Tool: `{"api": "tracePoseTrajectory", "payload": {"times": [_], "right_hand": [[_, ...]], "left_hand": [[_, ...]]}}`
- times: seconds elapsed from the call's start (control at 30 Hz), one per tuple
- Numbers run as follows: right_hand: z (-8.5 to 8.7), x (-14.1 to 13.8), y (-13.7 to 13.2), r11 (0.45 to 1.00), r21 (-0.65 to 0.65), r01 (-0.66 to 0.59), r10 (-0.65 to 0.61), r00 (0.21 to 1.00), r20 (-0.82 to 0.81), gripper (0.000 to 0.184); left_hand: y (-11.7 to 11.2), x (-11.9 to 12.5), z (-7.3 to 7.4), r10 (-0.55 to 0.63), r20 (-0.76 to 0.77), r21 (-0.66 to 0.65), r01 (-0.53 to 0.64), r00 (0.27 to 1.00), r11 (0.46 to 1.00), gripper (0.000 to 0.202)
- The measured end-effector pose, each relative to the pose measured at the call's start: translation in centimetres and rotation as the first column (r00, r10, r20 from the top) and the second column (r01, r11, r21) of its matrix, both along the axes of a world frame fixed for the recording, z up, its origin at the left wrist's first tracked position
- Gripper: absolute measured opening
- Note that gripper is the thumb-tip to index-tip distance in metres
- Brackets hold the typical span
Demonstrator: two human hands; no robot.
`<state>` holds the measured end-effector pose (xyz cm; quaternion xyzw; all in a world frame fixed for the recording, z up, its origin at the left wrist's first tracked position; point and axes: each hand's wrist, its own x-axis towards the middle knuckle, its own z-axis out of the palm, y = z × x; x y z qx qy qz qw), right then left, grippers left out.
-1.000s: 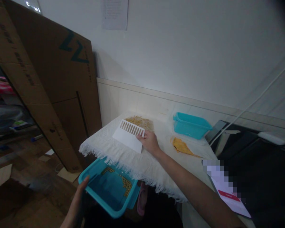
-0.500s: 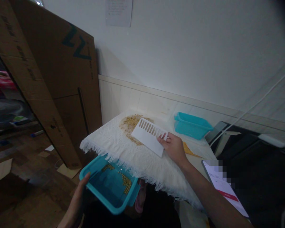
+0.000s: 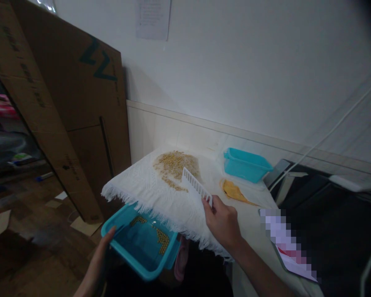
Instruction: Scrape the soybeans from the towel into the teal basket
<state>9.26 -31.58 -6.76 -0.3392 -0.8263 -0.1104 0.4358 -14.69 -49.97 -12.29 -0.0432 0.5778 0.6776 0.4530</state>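
Observation:
My left hand (image 3: 99, 255) grips the left rim of a teal plastic basin (image 3: 146, 274), held just below the table's front edge. Round yellow beans lie in two clusters on its bottom. My right hand (image 3: 224, 222) is closed on the lower end of a white slotted plastic scraper (image 3: 193, 198), tilted so its row of slots faces up. The scraper's far corner is close to a heap of yellow beans (image 3: 173, 159) mixed with finer tan grains. This heap spreads over a white fringed cloth (image 3: 136, 177) on the table; whether the scraper touches it, I cannot tell.
A second teal tub (image 3: 247, 167) stands at the table's back right, with an orange flat piece (image 3: 233, 191) before it. At the right edge lies a tablet (image 3: 293, 251). A tall cardboard box (image 3: 80, 103) stands left, and a white wall (image 3: 235, 62) rises behind.
My right hand has drawn the scraper down towards me and tilted it, uncovering more of the bean heap and the orange piece. My left hand and the basin stay nearly in place.

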Motion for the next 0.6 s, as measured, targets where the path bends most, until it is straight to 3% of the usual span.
{"api": "tracePoseTrajectory", "payload": {"times": [0.13, 0.33, 0.6], "right_hand": [[0.0, -2.1, 0.2, 0.999, 0.031, -0.040, 0.039, 0.999, 0.029, 0.037], [-0.5, -4.7, 1.1, 0.997, -0.026, -0.079, 0.081, 0.993, 0.091, 0.029], [-0.7, -5.4, 1.7, 0.983, -0.073, -0.168, 0.175, 0.978, 0.114, 0.023]], "left_hand": [[0.0, 0.4, 0.4, 0.026, -0.030, -0.021, -0.026, 0.999, 0.999, 0.073], [-0.1, 0.6, 0.8, 0.012, -0.045, -0.004, -0.012, 0.999, 1.000, 0.075], [-0.1, 0.5, 1.1, -0.011, -0.067, 0.019, 0.012, 0.998, 1.000, 0.079]]}}
